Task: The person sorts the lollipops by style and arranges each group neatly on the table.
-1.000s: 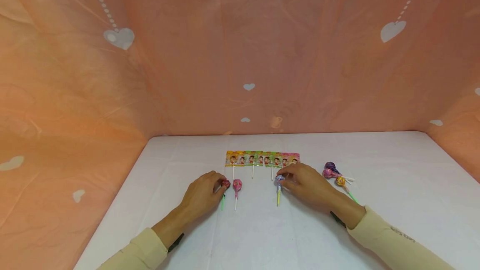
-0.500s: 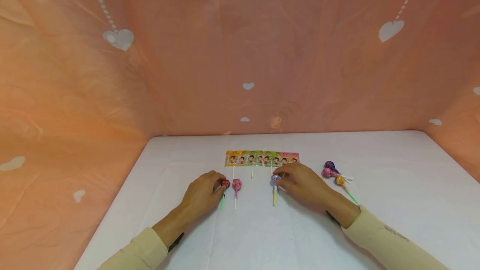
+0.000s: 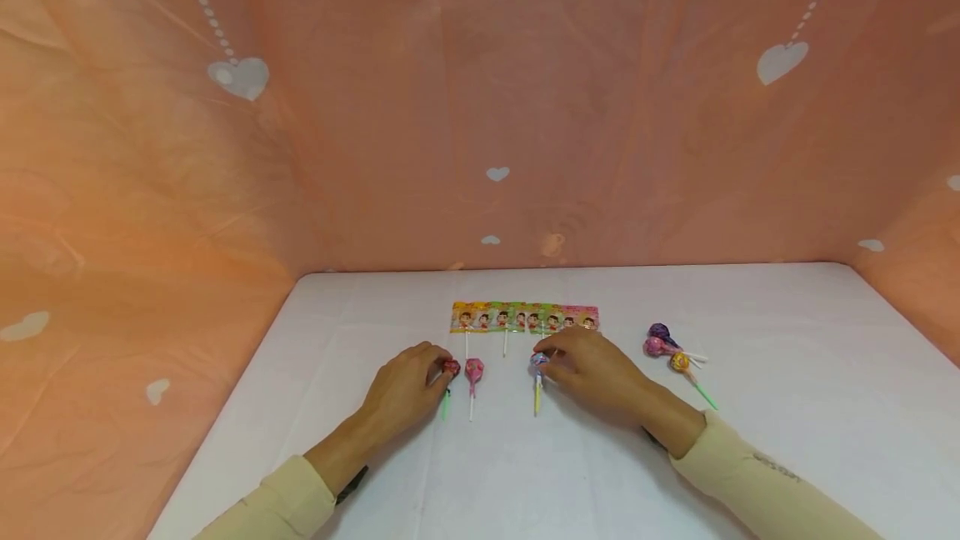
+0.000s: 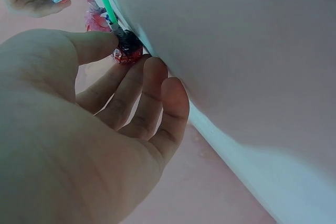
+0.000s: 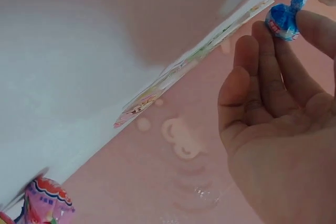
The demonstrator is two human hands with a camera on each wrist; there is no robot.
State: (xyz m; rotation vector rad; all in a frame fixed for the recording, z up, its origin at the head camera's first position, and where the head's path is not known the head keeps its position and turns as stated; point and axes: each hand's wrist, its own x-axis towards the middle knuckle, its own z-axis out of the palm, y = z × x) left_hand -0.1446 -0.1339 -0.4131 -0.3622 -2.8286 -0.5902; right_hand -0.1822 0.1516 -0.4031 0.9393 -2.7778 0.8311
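Observation:
My left hand (image 3: 408,377) pinches the head of a dark red lollipop (image 4: 128,51) between thumb and fingers; its green stick points toward me on the white table. Just right of it lies a pink lollipop (image 3: 474,370) with a white stick. Thumb and fingertips of my right hand (image 3: 592,369) pinch the head of a blue lollipop (image 5: 283,22) with a yellow stick, close over the table to the right of the pink one. In the left wrist view the blue wrapper shows between the right hand's fingers.
Behind the hands runs a row of flat-packed lollipops (image 3: 504,317) in orange, green and pink wrappers. To the right lie a purple lollipop (image 3: 659,330), a pink one (image 3: 656,347) and a yellow one (image 3: 680,362). An orange cloth (image 3: 480,107) hangs behind the white table (image 3: 480,482).
My right hand has moved left with the blue lollipop, bringing it nearer the pink one. The left hand has stayed in place on the dark red lollipop.

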